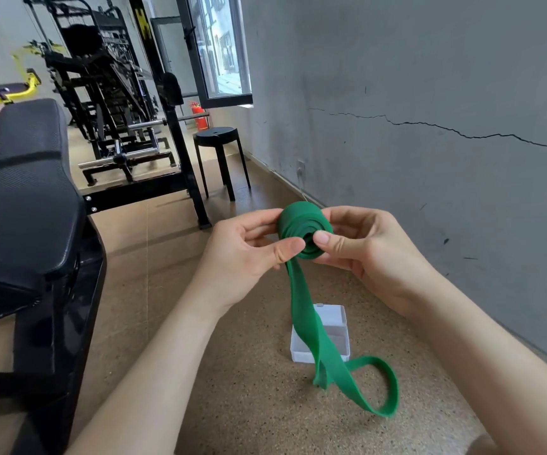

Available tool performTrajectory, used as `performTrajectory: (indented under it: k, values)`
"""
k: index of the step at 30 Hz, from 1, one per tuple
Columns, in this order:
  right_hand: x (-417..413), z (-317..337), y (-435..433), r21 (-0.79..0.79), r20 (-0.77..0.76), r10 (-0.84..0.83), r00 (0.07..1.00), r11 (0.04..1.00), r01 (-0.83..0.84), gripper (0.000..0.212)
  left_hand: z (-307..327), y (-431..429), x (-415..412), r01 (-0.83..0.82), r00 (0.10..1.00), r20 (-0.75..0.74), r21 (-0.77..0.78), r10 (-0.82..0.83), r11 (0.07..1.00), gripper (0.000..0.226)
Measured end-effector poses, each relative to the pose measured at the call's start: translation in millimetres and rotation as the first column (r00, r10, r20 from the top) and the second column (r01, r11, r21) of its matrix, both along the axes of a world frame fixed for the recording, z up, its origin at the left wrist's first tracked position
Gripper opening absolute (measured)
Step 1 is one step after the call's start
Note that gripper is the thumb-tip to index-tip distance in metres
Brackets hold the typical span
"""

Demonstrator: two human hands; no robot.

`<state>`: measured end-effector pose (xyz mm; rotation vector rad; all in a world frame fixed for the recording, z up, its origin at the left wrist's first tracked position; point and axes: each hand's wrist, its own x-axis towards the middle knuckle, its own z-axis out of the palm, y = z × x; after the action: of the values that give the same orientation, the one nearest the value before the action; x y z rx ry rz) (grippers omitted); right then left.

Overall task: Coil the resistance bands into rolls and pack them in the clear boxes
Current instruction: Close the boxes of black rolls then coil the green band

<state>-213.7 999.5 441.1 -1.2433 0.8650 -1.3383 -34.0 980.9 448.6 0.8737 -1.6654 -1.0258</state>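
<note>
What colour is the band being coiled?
The band is solid green; head view shows it best.

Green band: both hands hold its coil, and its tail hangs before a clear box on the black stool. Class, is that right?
No. The head view shows the box on the floor, not the stool. The left hand and right hand do hold the band's coil, its tail hanging before the box.

On the floor (249, 405), a clear box (335, 323)
</note>
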Motion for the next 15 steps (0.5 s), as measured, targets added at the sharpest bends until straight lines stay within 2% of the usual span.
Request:
performTrajectory:
  k: [4, 6, 7, 8, 9, 10, 11, 12, 13, 15]
  values:
    - [4, -6, 0, 0.007, 0.007, -0.003, 1.000, 1.000, 0.003, 0.040, 5, -2, 7, 0.024, 0.997, 0.067, 0.008, -0.025, 1.000, 0.042]
    - [4, -6, 0, 0.005, -0.039, 0.014, 0.999, 1.000, -0.014, 0.033, 8, -1, 11, -0.013, 0.986, 0.169, -0.022, 0.016, 1.000, 0.038]
    - [2, -3, 2, -0.007, -0.116, 0.026, 0.993, 1.000, -0.027, 0.030, 9, 0, 13, -0.040, 0.965, 0.254, -0.076, 0.058, 0.996, 0.035]
    - [-1, 0, 3, -0.058, -0.280, 0.010, 0.960, 0.998, -0.028, 0.030, 9, 0, 13, -0.051, 0.929, 0.356, -0.154, 0.104, 0.987, 0.030]
    - [-5, 3, 5, -0.146, -0.511, -0.053, 0.858, 0.989, -0.026, 0.033, 8, 1, 12, -0.039, 0.876, 0.459, -0.232, 0.145, 0.972, 0.024]
    - [-8, 7, 6, -0.240, -0.716, -0.152, 0.681, 0.970, -0.035, 0.036, 7, 3, 10, -0.011, 0.816, 0.549, -0.296, 0.180, 0.955, 0.019]
    - [-7, 10, 6, -0.321, -0.824, -0.258, 0.504, 0.946, -0.042, 0.037, 5, 3, 8, 0.020, 0.762, 0.614, -0.338, 0.205, 0.941, 0.016]
    - [-5, 12, 7, -0.372, -0.862, -0.326, 0.389, 0.927, -0.047, 0.037, 4, 3, 6, 0.047, 0.719, 0.659, -0.362, 0.220, 0.931, 0.015]
    - [-1, 13, 8, -0.382, -0.876, -0.346, 0.338, 0.923, -0.046, 0.036, 4, 4, 5, 0.065, 0.683, 0.693, -0.371, 0.230, 0.926, 0.013]
    - [8, 13, 10, -0.355, -0.894, -0.323, 0.312, 0.934, -0.050, 0.038, 4, 4, 4, 0.088, 0.636, 0.733, -0.378, 0.240, 0.922, 0.011]
